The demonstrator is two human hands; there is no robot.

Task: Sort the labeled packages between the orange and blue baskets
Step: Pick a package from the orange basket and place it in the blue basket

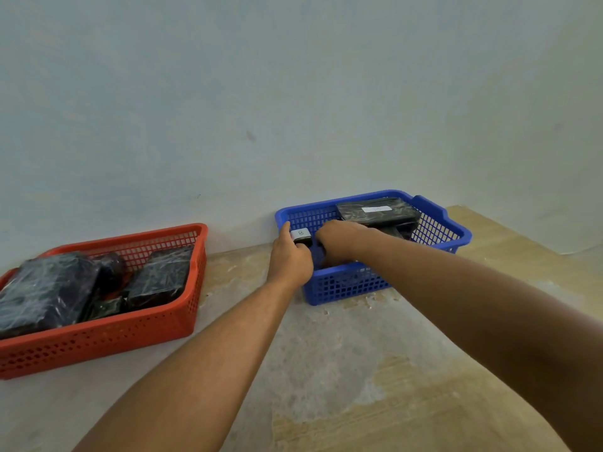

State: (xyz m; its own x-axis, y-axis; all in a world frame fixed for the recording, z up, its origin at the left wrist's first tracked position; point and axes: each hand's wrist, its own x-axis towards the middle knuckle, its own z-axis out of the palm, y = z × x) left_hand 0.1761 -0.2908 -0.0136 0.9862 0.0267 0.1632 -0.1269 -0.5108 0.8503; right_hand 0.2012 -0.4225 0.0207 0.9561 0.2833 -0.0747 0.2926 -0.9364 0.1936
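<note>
Against the wall on the right stands a blue basket (342,285). In its far part lies a black wrapped package with a white label (378,212). My left hand (290,259) and my right hand (342,239) are both inside the basket's near left corner. Between them they grip a small black package with a white label marked B (301,234). To the left stands an orange basket (107,337), which holds several black wrapped packages (45,291).
A pale wall rises right behind both baskets. They stand on a worn beige and grey surface (326,370), with a gap between them. The surface's far right edge runs diagonally past the blue basket.
</note>
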